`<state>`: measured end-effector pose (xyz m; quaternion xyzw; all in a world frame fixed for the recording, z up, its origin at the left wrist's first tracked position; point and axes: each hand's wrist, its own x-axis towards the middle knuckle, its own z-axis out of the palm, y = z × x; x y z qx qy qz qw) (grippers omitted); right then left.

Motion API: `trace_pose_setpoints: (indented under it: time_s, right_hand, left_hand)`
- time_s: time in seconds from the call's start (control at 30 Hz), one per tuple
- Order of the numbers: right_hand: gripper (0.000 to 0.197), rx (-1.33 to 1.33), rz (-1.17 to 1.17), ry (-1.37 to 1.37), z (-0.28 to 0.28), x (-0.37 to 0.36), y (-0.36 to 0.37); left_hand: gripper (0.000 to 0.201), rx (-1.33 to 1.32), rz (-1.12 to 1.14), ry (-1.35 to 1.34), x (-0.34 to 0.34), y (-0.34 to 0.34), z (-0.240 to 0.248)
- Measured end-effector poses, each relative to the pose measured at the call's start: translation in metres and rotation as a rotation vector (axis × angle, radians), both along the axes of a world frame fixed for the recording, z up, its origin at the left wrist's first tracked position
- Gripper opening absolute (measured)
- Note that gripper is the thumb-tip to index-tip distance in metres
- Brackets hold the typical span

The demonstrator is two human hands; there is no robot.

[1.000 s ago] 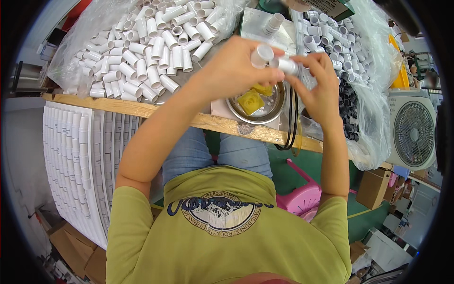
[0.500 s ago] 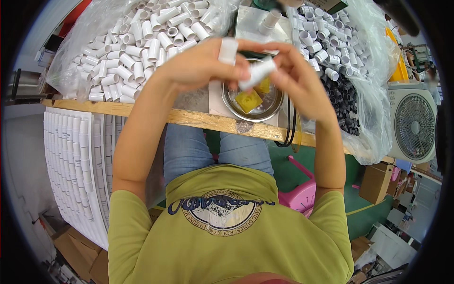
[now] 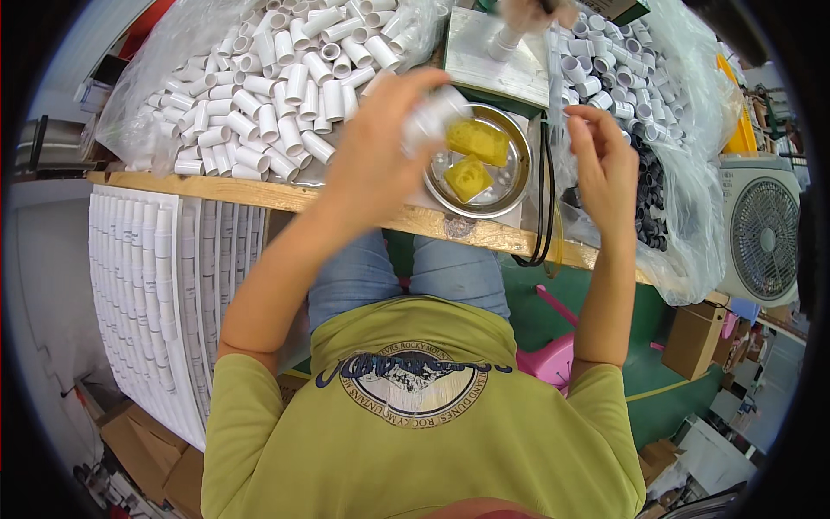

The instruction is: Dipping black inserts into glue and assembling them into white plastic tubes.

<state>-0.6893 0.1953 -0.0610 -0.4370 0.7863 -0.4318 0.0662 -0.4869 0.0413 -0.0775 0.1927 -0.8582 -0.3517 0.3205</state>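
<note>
My left hand (image 3: 376, 151) is raised over the table edge, its fingers closed around a white plastic pipe piece (image 3: 437, 117) that is smeared by motion. Just to the right of it, a round metal dish (image 3: 517, 186) holds yellow sponge pieces (image 3: 478, 143). My right hand (image 3: 608, 169) is apart from the left, its thumb and fingers spread, close to a heap of short white fittings (image 3: 596, 65) and some black fittings (image 3: 648, 195). Nothing shows between its fingers. A large heap of white pipe pieces (image 3: 285, 95) lies to the left of my left hand.
Behind the dish stands a metal plate (image 3: 480, 60) with an upright white piece (image 3: 504, 43); a blurred hand (image 3: 536, 13) is above it. Black cables (image 3: 545, 199) hang over the wooden edge (image 3: 415, 221). A fan (image 3: 761, 229) stands at right, a pink stool (image 3: 553, 359) below.
My hands, which met over the dish at a white piece, have parted. The left moved slightly away with a white piece, and the right moved right. Another hand appeared at the metal plate.
</note>
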Motion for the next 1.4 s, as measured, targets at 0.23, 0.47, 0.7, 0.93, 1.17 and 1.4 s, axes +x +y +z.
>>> trace_pose_setpoints:
  time_s: [0.23,0.47,0.7,0.93,1.17,1.4]
  right_hand:
    - [0.012,0.327,0.098,0.29,-0.028,-0.032,0.0]
    - [0.014,0.012,0.313,0.529,-0.006,0.041,-0.001]
    - [0.014,0.125,0.422,0.57,-0.024,0.063,-0.011]
    - [0.014,-0.361,0.238,-0.516,-0.02,0.062,-0.005]
    - [0.02,-0.508,0.105,-0.091,-0.035,0.079,-0.01]
    - [0.03,-0.181,0.125,0.066,-0.008,0.037,0.006]
  left_hand:
    - [0.025,-0.454,0.244,-0.453,-0.021,-0.062,-0.03]
    - [0.031,-0.183,0.178,-0.35,-0.022,-0.06,-0.027]
    - [0.036,0.875,-0.13,0.233,0.0,-0.034,-0.012]
    - [0.031,1.366,-0.136,0.52,-0.001,0.003,-0.009]
    - [0.023,1.59,-0.188,0.756,-0.028,0.043,-0.011]
    - [0.025,1.665,-0.168,0.656,-0.02,0.039,-0.014]
